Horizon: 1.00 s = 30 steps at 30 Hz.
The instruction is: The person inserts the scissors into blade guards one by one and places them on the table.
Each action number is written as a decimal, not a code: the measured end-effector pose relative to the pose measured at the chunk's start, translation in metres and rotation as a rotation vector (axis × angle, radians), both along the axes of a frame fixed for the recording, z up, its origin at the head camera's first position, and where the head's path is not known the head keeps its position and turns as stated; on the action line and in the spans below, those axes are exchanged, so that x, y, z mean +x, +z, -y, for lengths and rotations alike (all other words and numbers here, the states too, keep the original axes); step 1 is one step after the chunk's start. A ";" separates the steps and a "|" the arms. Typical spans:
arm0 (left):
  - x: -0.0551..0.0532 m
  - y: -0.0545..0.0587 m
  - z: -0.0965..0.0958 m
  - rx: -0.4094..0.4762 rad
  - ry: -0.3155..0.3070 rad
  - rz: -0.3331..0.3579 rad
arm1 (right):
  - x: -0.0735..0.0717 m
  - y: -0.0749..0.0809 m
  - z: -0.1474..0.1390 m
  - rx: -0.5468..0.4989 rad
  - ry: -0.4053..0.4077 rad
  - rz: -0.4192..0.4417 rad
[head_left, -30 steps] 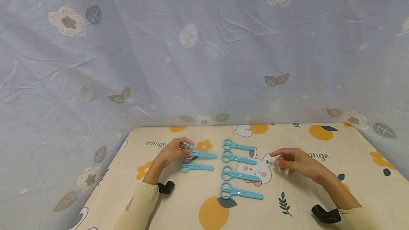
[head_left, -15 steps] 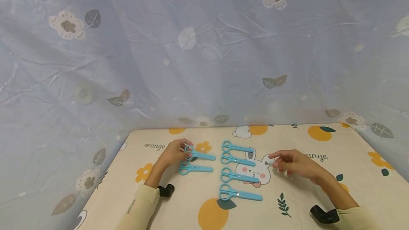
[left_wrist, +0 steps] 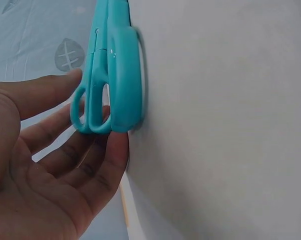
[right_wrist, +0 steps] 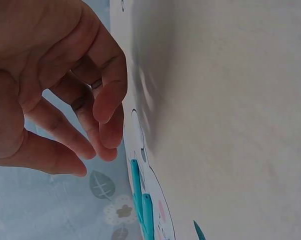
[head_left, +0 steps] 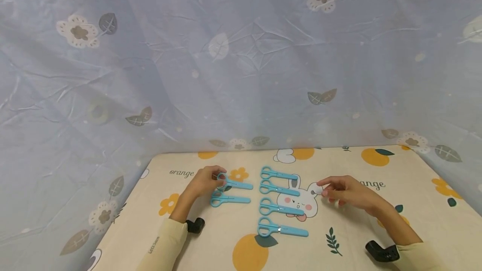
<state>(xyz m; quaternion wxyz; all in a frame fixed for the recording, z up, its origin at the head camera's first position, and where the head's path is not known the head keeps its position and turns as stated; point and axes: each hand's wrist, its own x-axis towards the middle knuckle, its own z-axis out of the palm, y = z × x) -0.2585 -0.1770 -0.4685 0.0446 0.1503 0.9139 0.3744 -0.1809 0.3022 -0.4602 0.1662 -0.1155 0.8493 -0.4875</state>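
Observation:
On the left, my left hand point(head_left: 206, 182) holds a light-blue pair of scissors point(head_left: 241, 185) by its finger loops. In the left wrist view, the thumb lies at the loops and the fingers are behind them. Just nearer lies a second matching pair of scissors point(head_left: 235, 199), which looks larger in that view. Several more blue scissors point(head_left: 284, 209) lie in a column at the middle, handles to the left, with covered blades. To the right of that column hovers my right hand point(head_left: 348, 193), fingers loosely bent, holding nothing.
A cream cloth printed with oranges, flowers and a rabbit point(head_left: 308, 208) covers the table point(head_left: 211, 246). Behind and beside it hangs a grey-blue floral curtain point(head_left: 241, 74). Black wrist devices point(head_left: 382, 251) sit at both sleeves.
The head view has shifted slightly. The left hand and its scissors look almost still, perhaps a touch lower; the right hand and the other scissors stay in place.

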 end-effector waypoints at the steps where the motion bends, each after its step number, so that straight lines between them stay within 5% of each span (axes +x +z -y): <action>1: 0.000 0.000 0.001 -0.007 -0.001 -0.003 | -0.001 0.000 0.000 0.002 -0.001 -0.001; 16: 0.001 0.006 0.002 -0.064 -0.017 0.006 | -0.004 0.002 -0.004 0.073 -0.073 -0.065; 30: 0.005 0.008 0.001 -0.146 0.028 0.003 | -0.001 0.003 -0.016 0.423 -0.204 -0.372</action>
